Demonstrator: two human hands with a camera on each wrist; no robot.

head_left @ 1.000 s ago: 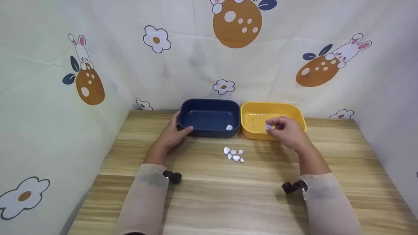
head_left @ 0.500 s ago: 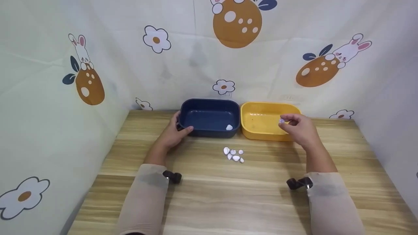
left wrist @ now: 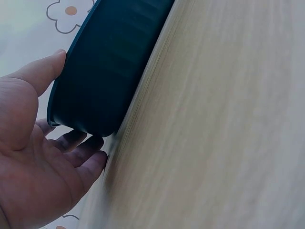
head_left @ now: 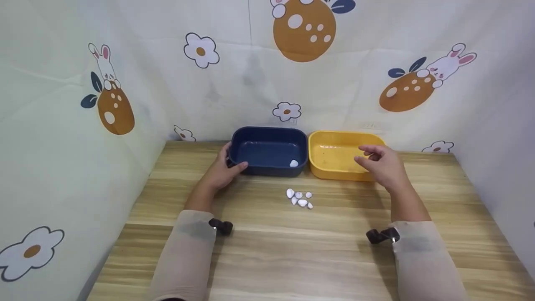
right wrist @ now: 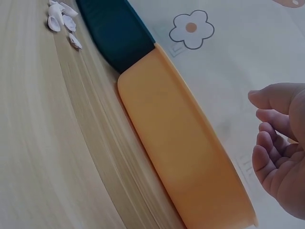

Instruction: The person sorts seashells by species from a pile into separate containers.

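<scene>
My left hand holds the left end of a dark blue rectangular bin, thumb at the front rim and fingers around the side. One white shell lies inside that bin at the front right. Over the right part of a yellow bin is my right hand, its thumb and index finger apart with nothing between them. This hand hides part of the yellow bin's inside. Several small white shells lie in a loose group on the table, in front of where the bins meet.
The two bins stand side by side at the back of the wood-grain table. Right behind them hangs a pale cloth printed with rabbits and flowers. More cloth closes off the left and right sides.
My right hand moved right over the yellow bin, then parted thumb and finger and let go of the small whitish shell it pinched. The left hand has stayed put.
</scene>
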